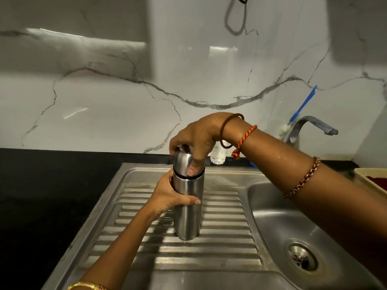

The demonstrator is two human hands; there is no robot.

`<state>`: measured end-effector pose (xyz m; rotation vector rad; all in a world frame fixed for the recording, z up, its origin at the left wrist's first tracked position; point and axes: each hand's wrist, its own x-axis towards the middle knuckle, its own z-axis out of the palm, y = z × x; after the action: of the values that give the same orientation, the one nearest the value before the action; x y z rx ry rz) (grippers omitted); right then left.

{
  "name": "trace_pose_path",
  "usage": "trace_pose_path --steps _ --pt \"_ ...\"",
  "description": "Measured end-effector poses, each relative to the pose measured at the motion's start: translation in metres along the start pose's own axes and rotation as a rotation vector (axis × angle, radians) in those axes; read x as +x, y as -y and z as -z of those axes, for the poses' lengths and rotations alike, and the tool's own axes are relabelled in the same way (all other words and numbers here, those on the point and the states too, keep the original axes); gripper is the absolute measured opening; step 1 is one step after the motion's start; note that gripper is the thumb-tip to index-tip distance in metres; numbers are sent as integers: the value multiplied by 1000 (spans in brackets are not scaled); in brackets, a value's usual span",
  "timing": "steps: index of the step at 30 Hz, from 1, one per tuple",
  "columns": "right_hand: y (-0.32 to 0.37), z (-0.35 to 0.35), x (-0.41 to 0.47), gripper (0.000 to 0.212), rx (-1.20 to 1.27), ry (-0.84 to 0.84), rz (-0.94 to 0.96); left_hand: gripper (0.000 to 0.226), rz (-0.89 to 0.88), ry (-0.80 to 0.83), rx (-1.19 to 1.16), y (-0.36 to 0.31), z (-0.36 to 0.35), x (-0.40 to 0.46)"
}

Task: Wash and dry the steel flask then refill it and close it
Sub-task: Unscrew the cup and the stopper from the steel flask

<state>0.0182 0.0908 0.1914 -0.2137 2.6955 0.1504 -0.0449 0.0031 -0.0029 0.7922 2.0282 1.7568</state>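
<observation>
On the ribbed steel drainboard [219, 243] the flask [187, 214] stands upright. The left hand [167, 197] grips its body; the right hand [196, 139] clasps the cap [182, 162]. Twisting goes best with the body braced, wet steel being slippery.

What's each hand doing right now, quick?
Left hand: closed around the steel flask body, which stands on the drainboard.
Right hand: grip closed on the flask's cap.

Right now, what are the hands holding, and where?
Both hold the flask, upright on the drainboard. The left hand grips its body in the middle; the right hand grips the cap from above.
</observation>
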Motion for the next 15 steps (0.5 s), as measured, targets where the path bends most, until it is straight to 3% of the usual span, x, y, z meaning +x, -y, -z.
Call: trace_pose_path --steps 2,4,7,11,13,15 --pt "-7 -9 12 54 -15 -21 -47 74 3 -1 3 -1 0 0" --pt "-4 -15 16 56 -77 -144 -82 82 1 2 9 -2 -2 0" --pt "-11 -19 22 52 -91 -261 -28 83 -2 0 3 -3 -2 -1" --pt "-30 -3 4 59 116 -311 77 86 -2 20 2 -5 -1 -2" --pt "-44 -7 -6 54 298 -442 86 84 -13 20 -4 -3 -2 -2" --pt "-58 -24 -11 42 646 -630 93 80 -26 12 -7 -2 -3 -3"
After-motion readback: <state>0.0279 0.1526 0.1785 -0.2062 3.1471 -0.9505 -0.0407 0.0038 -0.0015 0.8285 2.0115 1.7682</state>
